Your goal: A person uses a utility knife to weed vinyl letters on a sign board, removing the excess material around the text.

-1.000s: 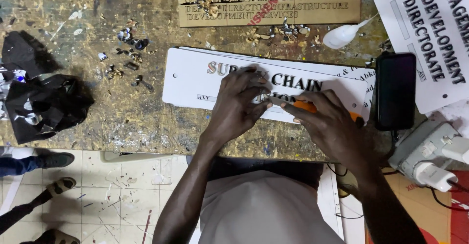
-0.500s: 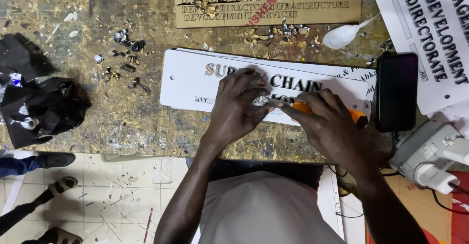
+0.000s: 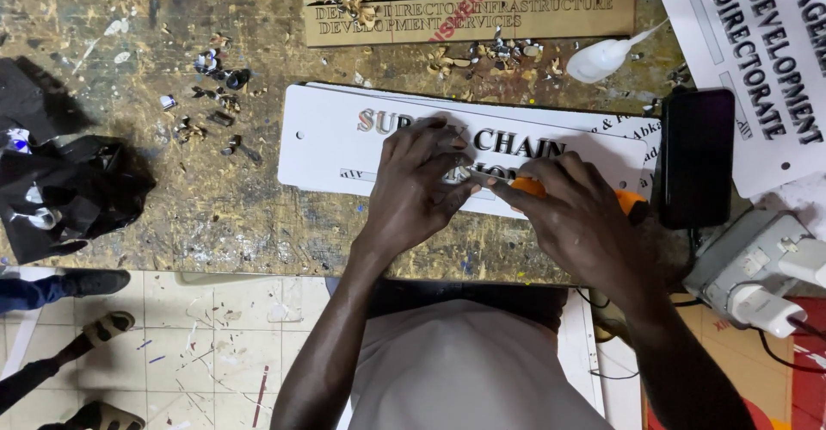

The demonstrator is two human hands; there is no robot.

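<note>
Seen from above: long white sign (image 3: 344, 142) flat on the scarred table (image 3: 172, 215), long axis running left to right, tilted slightly down at the right, lettering upright toward the wearer. Left hand (image 3: 422, 185) spread, fingertips pressing the sign's middle. Right hand (image 3: 576, 219) closed around an orange knife (image 3: 624, 199), handle out to the right, blade pointing left toward the left fingertips, low across the sign. Black phone (image 3: 695, 159) just beside the sign's right end. Brown sign (image 3: 469, 4) beyond, glue bottle (image 3: 607, 55) near it. Black bag (image 3: 73, 193) well left.
</note>
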